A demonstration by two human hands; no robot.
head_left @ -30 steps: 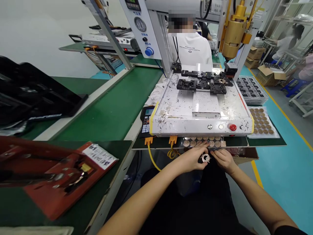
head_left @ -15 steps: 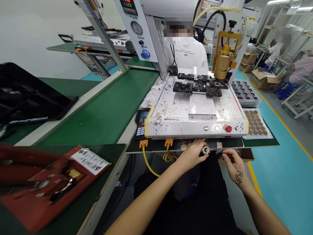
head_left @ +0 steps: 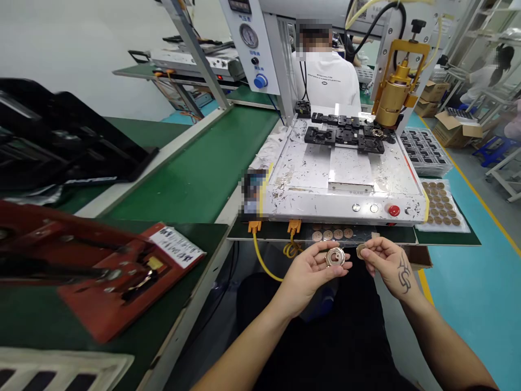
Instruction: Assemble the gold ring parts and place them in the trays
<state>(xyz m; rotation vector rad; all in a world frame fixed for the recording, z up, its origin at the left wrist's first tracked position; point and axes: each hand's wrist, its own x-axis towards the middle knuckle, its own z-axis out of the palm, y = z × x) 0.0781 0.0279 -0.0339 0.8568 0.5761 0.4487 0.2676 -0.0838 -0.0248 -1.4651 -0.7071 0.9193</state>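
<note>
My left hand (head_left: 308,274) grips a round metal watch case (head_left: 335,257) between thumb and fingers, its open ring facing up. To its right, my right hand (head_left: 386,265) pinches a small round brown disc (head_left: 360,251) by its edge. The disc and the case are apart, with a short gap between them. Just beyond my hands, several similar brown discs (head_left: 338,234) lie in a row on a clear sheet at the bench's front edge.
Behind my hands stands a white bench machine (head_left: 309,190) with black fixtures (head_left: 342,133) and a gold dispensing head (head_left: 393,100). A disc sheet (head_left: 442,203) and a clear tray (head_left: 425,152) sit right. A red press (head_left: 122,282) is left; a person in white (head_left: 331,81) sits beyond.
My hands have come up slightly and the brown disc now shows in my right fingers. My left hand has turned the watch case more into view. The camera view has shifted left.
</note>
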